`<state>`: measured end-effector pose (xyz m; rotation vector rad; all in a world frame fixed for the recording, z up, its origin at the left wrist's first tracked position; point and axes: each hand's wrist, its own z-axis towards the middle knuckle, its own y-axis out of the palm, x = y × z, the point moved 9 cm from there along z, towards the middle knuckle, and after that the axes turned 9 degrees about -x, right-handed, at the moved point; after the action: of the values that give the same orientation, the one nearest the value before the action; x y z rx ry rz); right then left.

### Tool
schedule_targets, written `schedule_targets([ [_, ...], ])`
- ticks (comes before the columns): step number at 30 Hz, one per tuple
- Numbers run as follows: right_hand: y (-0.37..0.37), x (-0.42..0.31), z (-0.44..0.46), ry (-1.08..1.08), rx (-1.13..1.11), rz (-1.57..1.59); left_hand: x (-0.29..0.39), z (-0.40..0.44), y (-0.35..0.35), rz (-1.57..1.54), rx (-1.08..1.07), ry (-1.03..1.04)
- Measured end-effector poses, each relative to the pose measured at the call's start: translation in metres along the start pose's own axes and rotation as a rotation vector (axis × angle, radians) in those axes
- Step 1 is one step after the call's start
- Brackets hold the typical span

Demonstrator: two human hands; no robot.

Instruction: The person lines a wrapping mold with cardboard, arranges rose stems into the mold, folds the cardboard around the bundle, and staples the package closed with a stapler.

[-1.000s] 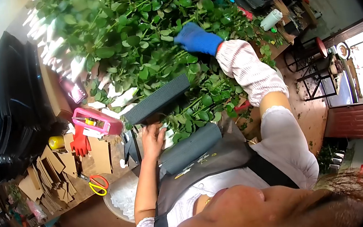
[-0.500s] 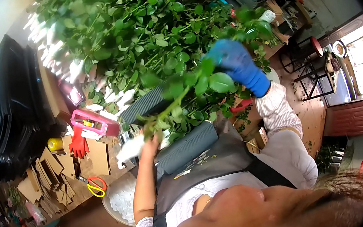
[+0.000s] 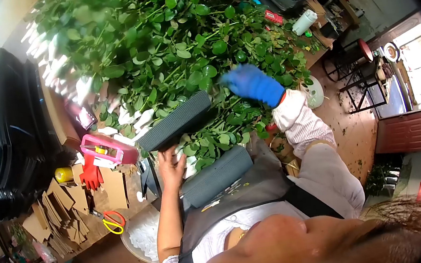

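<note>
Room: brown floor (image 3: 355,143) off to the right hand's side, strewn with dark scraps; a bright doorway (image 3: 420,64) farthest out, with a red-brown panel (image 3: 409,131) below it. A wooden workbench (image 3: 135,189) runs out past the left hand, largely covered.

One big heap of leafy stems (image 3: 155,47) spreads ahead of both hands. Its white-wrapped ends (image 3: 51,51) face the left-hand side (too many, too overlapped, to count). One tall stack of black sheets (image 3: 15,142) stands well left of the left hand.

Two grey ribbed pads: the upper pad (image 3: 176,120) just ahead of the left hand, the lower pad (image 3: 217,176) nearer the body. A smaller leafy bunch (image 3: 212,141) lies between them, just right of the left hand.

Left hand (image 3: 171,168): bare, fingers loosely spread, thumb apart, tips at the upper pad's near edge. Right hand (image 3: 252,85): blue-gloved, over the leaves beyond that pad's right end; fingers blurred, cannot tell whether they close on a stem.

The upper pad stands between the left hand and the heap. One basin (image 3: 125,241) of white pieces sits beside the left forearm. Left of the left hand, by size: loose cardboard pieces (image 3: 116,190), one pink holder (image 3: 129,155), one red glove (image 3: 90,172), one pair of scissors (image 3: 106,219), one yellow roll (image 3: 64,174).
</note>
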<state>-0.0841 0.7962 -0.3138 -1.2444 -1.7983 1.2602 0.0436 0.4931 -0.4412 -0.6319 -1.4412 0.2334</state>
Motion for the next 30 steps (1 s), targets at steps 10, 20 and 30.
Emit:
schedule_targets([
  [10, -0.007, 0.022, 0.167, 0.152, 0.046, -0.341, 0.006, 0.003, 0.000, 0.120, -0.034, 0.018],
  [20, -0.153, -0.010, 0.045, -0.238, 0.896, -0.149, -0.002, 0.003, 0.003, 0.024, -0.062, -0.019],
  [30, -0.169, -0.035, -0.069, -0.367, 1.113, -0.145, 0.001, 0.002, -0.001, -0.061, -0.068, -0.066],
])
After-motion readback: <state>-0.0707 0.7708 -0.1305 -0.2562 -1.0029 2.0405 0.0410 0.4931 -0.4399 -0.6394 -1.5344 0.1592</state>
